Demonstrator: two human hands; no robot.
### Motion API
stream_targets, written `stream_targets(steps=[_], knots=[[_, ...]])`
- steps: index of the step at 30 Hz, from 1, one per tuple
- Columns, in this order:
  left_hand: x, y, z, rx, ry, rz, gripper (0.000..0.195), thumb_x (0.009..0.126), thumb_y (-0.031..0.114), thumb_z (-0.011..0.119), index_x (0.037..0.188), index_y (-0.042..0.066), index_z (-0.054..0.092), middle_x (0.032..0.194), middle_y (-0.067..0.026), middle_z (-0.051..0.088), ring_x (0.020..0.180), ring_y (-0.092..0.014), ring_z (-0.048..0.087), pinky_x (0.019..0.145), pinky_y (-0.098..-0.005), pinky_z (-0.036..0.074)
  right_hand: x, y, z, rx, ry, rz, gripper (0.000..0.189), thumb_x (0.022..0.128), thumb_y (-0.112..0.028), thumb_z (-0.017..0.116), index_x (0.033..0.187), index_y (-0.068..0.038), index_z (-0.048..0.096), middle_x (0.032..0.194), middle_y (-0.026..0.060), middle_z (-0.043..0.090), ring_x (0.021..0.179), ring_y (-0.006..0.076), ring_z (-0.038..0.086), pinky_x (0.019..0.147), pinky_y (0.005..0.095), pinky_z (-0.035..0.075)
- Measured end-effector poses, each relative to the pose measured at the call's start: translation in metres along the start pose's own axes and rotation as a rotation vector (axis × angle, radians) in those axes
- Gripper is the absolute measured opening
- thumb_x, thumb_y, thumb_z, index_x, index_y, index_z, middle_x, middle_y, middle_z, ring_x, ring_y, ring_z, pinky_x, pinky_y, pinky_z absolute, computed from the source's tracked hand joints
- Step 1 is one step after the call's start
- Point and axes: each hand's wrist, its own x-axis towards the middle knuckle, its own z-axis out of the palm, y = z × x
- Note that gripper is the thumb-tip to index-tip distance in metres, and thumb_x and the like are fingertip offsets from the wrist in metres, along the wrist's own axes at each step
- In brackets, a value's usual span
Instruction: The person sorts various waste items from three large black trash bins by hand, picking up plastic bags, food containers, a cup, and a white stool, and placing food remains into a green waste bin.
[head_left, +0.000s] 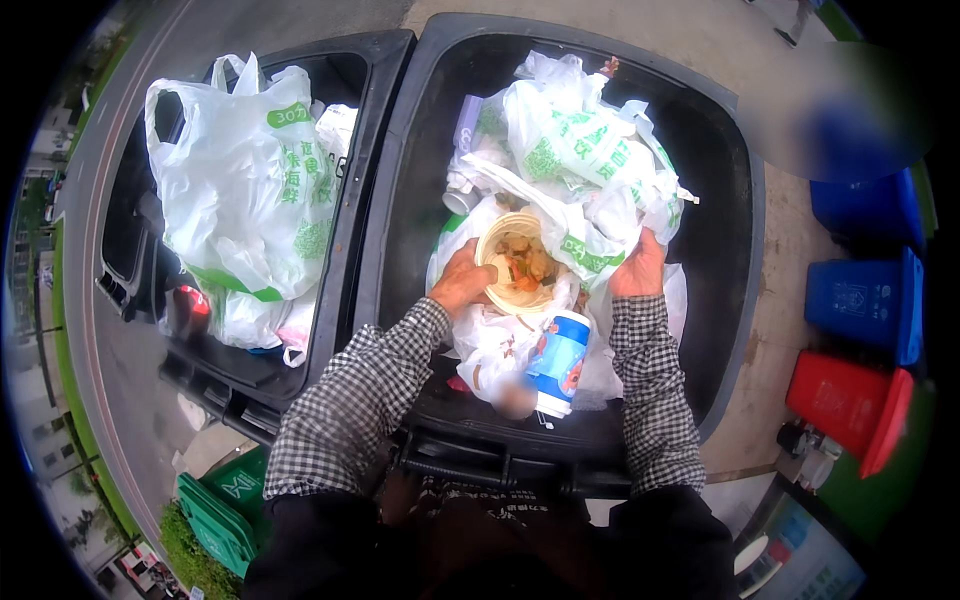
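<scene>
Over a large black wheeled bin (731, 300) filled with bagged rubbish, my left hand (466, 279) grips the left rim of a round cream-coloured food bowl (517, 300). Food scraps (525, 262) lie inside the bowl, which tilts so its inside shows. My right hand (639, 268) holds the lower right edge of a white plastic bag (592, 150) with green print; its fingertips are partly hidden by the plastic. Just below the bowl lies a blue and white printed cup (561, 361), on crumpled white bags (487, 345). A white paper cup (459, 201) sits left of the printed bag.
A second black bin (330, 322) adjoins on the left, with a full white carrier bag (240, 187) on top. Blue bins (855, 300) and a red bin (840, 405) stand at the right, a green bin (225, 517) at the lower left. A person's foot (786, 36) shows at the upper right.
</scene>
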Motion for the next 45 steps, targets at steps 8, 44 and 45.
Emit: stream_targets(steps=[8,44,45], knots=[[0.002,-0.004,-0.013,-0.117,-0.036,0.035,0.069,0.084,0.007,0.057,0.151,0.001,0.042,0.136,-0.0175,0.061,0.116,-0.026,0.068,0.087,-0.0381,0.064,0.021,-0.024,-0.046,-0.113,0.006,-0.067,0.041,0.106,-0.014,0.044,0.142,0.003,0.052,0.140,0.0179,0.061,0.129,0.0327,0.060,0.112,0.0468,0.048],[-0.513,-0.149,-0.235,-0.907,0.994,0.455,0.054,0.107,0.035,0.050,0.147,0.000,0.048,0.137,-0.0108,0.063,0.120,-0.015,0.064,0.096,-0.0317,0.055,-0.135,0.093,0.266,-1.483,-0.512,-0.820,0.041,0.106,-0.017,0.056,0.141,0.004,0.055,0.142,0.0162,0.057,0.129,0.0265,0.055,0.113,0.0387,0.041],[-0.529,-0.180,-0.238,-0.934,1.037,0.478,0.054,0.106,0.036,0.050,0.147,0.000,0.048,0.137,-0.0109,0.062,0.120,-0.015,0.064,0.095,-0.0317,0.055,-0.165,0.131,0.296,-1.480,-0.586,-0.789,0.040,0.106,-0.018,0.055,0.141,0.004,0.055,0.141,0.0162,0.058,0.128,0.0261,0.055,0.113,0.0385,0.041]])
